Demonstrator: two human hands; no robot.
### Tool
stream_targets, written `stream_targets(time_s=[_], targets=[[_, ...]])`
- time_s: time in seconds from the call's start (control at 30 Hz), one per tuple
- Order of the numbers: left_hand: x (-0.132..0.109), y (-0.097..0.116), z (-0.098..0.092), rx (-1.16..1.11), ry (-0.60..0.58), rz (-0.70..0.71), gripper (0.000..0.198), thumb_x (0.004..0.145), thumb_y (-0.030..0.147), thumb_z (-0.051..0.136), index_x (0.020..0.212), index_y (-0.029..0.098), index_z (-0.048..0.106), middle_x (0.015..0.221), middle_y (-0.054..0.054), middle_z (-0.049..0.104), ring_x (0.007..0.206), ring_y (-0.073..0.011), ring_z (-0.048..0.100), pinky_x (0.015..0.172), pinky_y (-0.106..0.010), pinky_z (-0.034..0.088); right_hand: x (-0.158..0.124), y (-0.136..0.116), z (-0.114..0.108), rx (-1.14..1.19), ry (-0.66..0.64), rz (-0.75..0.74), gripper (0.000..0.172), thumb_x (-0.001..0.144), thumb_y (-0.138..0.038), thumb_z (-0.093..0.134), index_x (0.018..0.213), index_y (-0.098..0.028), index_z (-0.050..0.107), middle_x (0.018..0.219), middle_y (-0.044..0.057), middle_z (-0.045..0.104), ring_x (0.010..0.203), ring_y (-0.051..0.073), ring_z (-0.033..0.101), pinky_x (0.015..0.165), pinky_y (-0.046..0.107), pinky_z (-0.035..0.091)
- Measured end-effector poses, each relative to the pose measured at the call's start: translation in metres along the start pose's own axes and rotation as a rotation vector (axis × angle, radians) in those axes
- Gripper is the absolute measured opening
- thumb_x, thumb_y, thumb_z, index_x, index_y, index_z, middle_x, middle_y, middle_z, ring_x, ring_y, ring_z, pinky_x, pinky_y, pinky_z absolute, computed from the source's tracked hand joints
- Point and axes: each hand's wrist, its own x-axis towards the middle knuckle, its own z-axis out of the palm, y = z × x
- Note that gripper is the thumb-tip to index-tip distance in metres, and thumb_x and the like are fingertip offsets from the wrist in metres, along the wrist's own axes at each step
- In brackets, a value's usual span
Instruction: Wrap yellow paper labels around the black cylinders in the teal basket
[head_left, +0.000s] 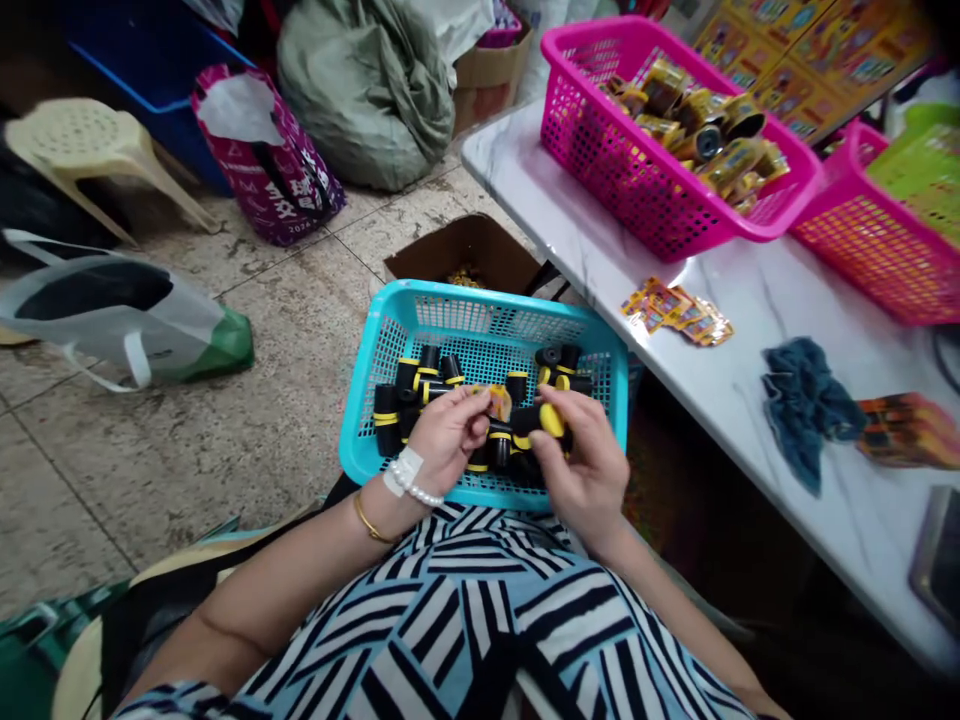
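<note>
My left hand [448, 440] pinches a small yellow-orange printed wrapper [499, 402] between thumb and fingertips. Just to its right, my right hand [592, 470] grips a small black cylinder with a yellow cap [552, 419], the cap turned toward the thumb and fingers. Both hands are over a turquoise plastic basket [354, 415], which sits at my lap. Several more black cylinders [386, 420] with yellow bands or ends lie jumbled in the basket, some partly hidden by my hands.
On the marble-patterned table [720, 400] at right stand a pink basket [615, 180] of wrapped cylinders, flat printed wrappers [679, 312], and a blue cloth scrunchie [806, 410]. An open cardboard box [420, 255] sits behind the turquoise basket. Bags [262, 160] and a stool [82, 140] occupy the floor left.
</note>
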Motion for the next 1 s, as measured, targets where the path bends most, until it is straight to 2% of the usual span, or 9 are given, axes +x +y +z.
stream_targets(time_s=[0.1,0.2,0.33,0.4,0.53,0.73,0.87,1.0], targets=[[0.0,0.006,-0.01,-0.003,-0.009,-0.044,0.023,0.07,0.018,0.08,0.077,0.01,0.06,0.071,0.001,0.059,0.043,0.0009,0.035,0.037,-0.012,0.019,0.006,0.01,-0.01,0.317,0.042,0.344,0.038,0.085,-0.031,0.068,0.123,-0.028,0.065,0.117,0.007,0.072,0.104,0.025,0.069,0.092,0.045,0.057],[-0.002,0.005,-0.011,0.006,-0.03,-0.09,0.025,0.071,0.022,0.08,0.08,0.011,0.059,0.069,0.002,0.058,0.041,0.0009,0.034,0.036,-0.012,0.018,0.012,0.013,-0.009,0.584,-0.003,0.478,0.034,0.083,-0.033,0.07,0.115,-0.025,0.068,0.109,0.007,0.075,0.095,0.023,0.072,0.083,0.039,0.061],[-0.003,0.003,-0.007,0.007,-0.051,-0.094,0.027,0.071,0.025,0.081,0.08,0.013,0.058,0.064,0.005,0.055,0.038,0.0004,0.034,0.035,-0.013,0.02,0.014,0.007,-0.001,0.589,-0.053,0.439,0.031,0.078,-0.031,0.076,0.108,-0.025,0.069,0.11,0.006,0.075,0.099,0.021,0.071,0.089,0.038,0.058],[-0.004,0.003,-0.006,-0.013,-0.057,-0.097,0.026,0.071,0.023,0.081,0.08,0.013,0.058,0.066,0.004,0.057,0.038,0.0007,0.034,0.035,-0.013,0.021,0.013,0.005,0.001,0.524,-0.062,0.438,0.027,0.079,-0.03,0.076,0.104,-0.024,0.07,0.108,0.006,0.075,0.096,0.02,0.071,0.087,0.035,0.059],[-0.003,0.004,-0.007,-0.068,-0.061,-0.126,0.024,0.071,0.021,0.08,0.078,0.012,0.059,0.071,0.001,0.062,0.039,0.0012,0.035,0.035,-0.012,0.021,0.014,0.001,0.001,0.422,0.018,0.436,0.021,0.079,-0.028,0.075,0.099,-0.023,0.069,0.102,0.005,0.076,0.09,0.019,0.072,0.083,0.033,0.06],[-0.003,0.001,-0.005,-0.068,-0.068,-0.141,0.021,0.072,0.02,0.079,0.08,0.011,0.063,0.069,0.001,0.061,0.04,0.0006,0.036,0.035,-0.013,0.022,0.018,-0.004,0.003,0.42,-0.005,0.433,0.019,0.081,-0.03,0.072,0.097,-0.023,0.066,0.106,0.006,0.077,0.094,0.021,0.074,0.083,0.036,0.062],[-0.001,0.0,-0.007,-0.135,-0.039,-0.182,0.017,0.078,0.022,0.074,0.081,0.01,0.063,0.068,0.0,0.063,0.038,0.0001,0.034,0.033,-0.013,0.02,0.015,-0.003,0.007,0.402,0.025,0.428,0.019,0.08,-0.029,0.073,0.096,-0.024,0.063,0.098,0.004,0.078,0.087,0.02,0.075,0.077,0.033,0.062],[0.001,0.001,-0.009,-0.152,-0.027,-0.187,0.012,0.083,0.02,0.068,0.081,0.01,0.062,0.063,0.0,0.06,0.037,-0.0007,0.033,0.032,-0.013,0.018,0.01,-0.005,0.006,0.358,0.025,0.379,0.023,0.081,-0.028,0.073,0.101,-0.023,0.064,0.109,0.007,0.075,0.098,0.021,0.073,0.088,0.037,0.06]])
